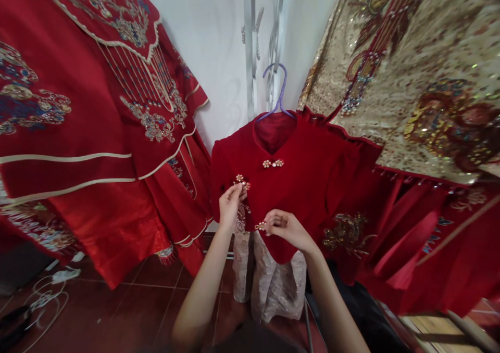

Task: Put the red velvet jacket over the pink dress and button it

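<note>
A short red velvet jacket (300, 186) hangs in front of me on a purple hanger (279, 93). Gold flower clasps with pearls decorate it; the neck clasp (273, 163) joins both sides of the front. With closed fingertips, my left hand (230, 205) pinches a flower clasp (245, 185) near the jacket's left edge. Lower down, my right hand (288, 230) has its thumb and fingers together at another flower clasp (260, 226). Beaded tassels (240, 218) dangle beside my left hand, partly covered by it. Pale shiny fabric (273, 277) shows beneath the jacket.
An embroidered red outfit (109, 134) hangs at left. On the right hang a gold sequined garment (422, 98) and red skirts (410, 238). Behind the jacket stands a white metal rack (250, 46). White cables (47, 301) lie on the tiled floor (133, 311).
</note>
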`<move>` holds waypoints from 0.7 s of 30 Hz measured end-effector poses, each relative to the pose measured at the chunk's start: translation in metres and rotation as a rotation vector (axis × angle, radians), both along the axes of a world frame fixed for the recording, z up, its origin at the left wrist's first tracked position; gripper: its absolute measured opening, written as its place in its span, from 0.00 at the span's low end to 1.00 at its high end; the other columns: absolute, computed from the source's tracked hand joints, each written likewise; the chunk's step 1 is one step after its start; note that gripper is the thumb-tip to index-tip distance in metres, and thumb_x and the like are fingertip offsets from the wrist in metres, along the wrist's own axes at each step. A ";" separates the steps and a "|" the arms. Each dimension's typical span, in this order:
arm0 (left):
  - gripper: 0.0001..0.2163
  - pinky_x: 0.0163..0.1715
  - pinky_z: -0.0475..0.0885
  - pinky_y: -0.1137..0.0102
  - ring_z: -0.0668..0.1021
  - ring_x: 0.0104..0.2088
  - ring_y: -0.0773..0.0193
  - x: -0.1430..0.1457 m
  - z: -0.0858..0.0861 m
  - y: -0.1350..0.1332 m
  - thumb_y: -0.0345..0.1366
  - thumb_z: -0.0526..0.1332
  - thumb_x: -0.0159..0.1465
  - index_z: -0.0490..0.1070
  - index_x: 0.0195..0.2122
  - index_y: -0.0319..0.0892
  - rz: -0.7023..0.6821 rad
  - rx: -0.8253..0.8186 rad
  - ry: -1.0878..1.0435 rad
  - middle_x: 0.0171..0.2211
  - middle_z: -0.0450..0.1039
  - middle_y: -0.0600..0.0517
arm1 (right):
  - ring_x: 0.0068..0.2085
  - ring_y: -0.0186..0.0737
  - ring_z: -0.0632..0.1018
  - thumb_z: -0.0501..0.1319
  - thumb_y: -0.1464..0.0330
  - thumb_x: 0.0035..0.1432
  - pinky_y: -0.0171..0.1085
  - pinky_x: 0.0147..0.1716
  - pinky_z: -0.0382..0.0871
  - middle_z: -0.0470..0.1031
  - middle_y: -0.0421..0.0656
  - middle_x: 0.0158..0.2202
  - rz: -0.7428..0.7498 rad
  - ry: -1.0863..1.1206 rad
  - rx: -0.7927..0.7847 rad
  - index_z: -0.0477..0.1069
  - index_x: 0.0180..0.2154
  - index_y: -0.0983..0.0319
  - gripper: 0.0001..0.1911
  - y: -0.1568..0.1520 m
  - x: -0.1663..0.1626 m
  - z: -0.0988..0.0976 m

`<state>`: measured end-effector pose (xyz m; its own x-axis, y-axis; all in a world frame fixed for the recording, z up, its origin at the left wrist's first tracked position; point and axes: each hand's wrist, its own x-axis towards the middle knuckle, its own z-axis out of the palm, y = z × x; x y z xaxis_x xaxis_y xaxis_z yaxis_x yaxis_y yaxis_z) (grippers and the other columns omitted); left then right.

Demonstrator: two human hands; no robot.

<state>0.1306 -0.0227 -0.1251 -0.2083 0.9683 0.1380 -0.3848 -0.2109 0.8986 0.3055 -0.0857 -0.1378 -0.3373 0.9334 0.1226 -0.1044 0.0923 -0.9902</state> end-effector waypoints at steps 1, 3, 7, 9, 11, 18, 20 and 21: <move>0.19 0.43 0.74 0.67 0.80 0.37 0.63 0.001 0.004 0.001 0.46 0.70 0.50 0.76 0.36 0.37 -0.006 -0.013 -0.026 0.37 0.80 0.47 | 0.30 0.33 0.77 0.67 0.65 0.47 0.36 0.34 0.74 0.76 0.39 0.28 0.016 0.016 0.000 0.71 0.33 0.62 0.11 -0.004 0.001 0.004; 0.19 0.43 0.74 0.67 0.80 0.36 0.64 0.003 0.008 0.002 0.46 0.71 0.50 0.76 0.36 0.37 -0.022 -0.044 -0.044 0.37 0.80 0.46 | 0.29 0.33 0.76 0.67 0.64 0.48 0.35 0.34 0.74 0.75 0.39 0.28 0.017 0.033 0.007 0.71 0.33 0.62 0.11 -0.009 0.001 0.009; 0.21 0.43 0.73 0.67 0.80 0.38 0.64 0.004 0.013 0.000 0.47 0.71 0.50 0.77 0.39 0.37 -0.054 -0.068 -0.060 0.41 0.79 0.43 | 0.29 0.33 0.76 0.68 0.63 0.47 0.36 0.34 0.74 0.75 0.39 0.28 -0.013 0.015 0.029 0.70 0.32 0.62 0.12 -0.014 0.000 0.013; 0.21 0.43 0.73 0.68 0.80 0.39 0.64 0.003 0.015 -0.002 0.47 0.71 0.50 0.77 0.39 0.37 -0.075 -0.062 -0.050 0.44 0.79 0.43 | 0.29 0.34 0.76 0.68 0.63 0.47 0.36 0.34 0.73 0.75 0.40 0.29 -0.016 0.012 0.040 0.70 0.33 0.62 0.12 -0.016 0.001 0.013; 0.21 0.42 0.73 0.69 0.80 0.38 0.65 0.002 0.017 -0.003 0.46 0.70 0.50 0.77 0.39 0.37 -0.085 -0.055 -0.013 0.44 0.78 0.43 | 0.30 0.34 0.76 0.68 0.64 0.48 0.35 0.34 0.72 0.76 0.41 0.30 -0.025 0.015 0.047 0.70 0.33 0.62 0.12 -0.018 0.002 0.013; 0.13 0.35 0.74 0.70 0.80 0.34 0.62 0.003 0.017 0.002 0.41 0.69 0.51 0.77 0.33 0.37 0.067 0.026 0.185 0.33 0.80 0.46 | 0.29 0.32 0.75 0.67 0.65 0.50 0.33 0.33 0.72 0.74 0.39 0.29 -0.005 0.049 0.030 0.70 0.33 0.62 0.10 -0.021 -0.004 0.015; 0.12 0.37 0.74 0.70 0.80 0.33 0.63 0.005 0.016 0.005 0.40 0.69 0.51 0.76 0.31 0.37 0.128 0.066 0.222 0.30 0.80 0.48 | 0.30 0.33 0.76 0.67 0.64 0.50 0.34 0.32 0.72 0.74 0.40 0.30 -0.026 0.043 0.032 0.70 0.33 0.62 0.10 -0.021 -0.009 0.016; 0.11 0.37 0.74 0.70 0.80 0.33 0.63 0.006 0.015 0.006 0.40 0.69 0.50 0.75 0.30 0.37 0.144 0.077 0.233 0.30 0.79 0.48 | 0.31 0.34 0.76 0.67 0.64 0.49 0.34 0.32 0.72 0.75 0.40 0.30 -0.044 0.033 0.036 0.70 0.33 0.62 0.11 -0.021 -0.010 0.016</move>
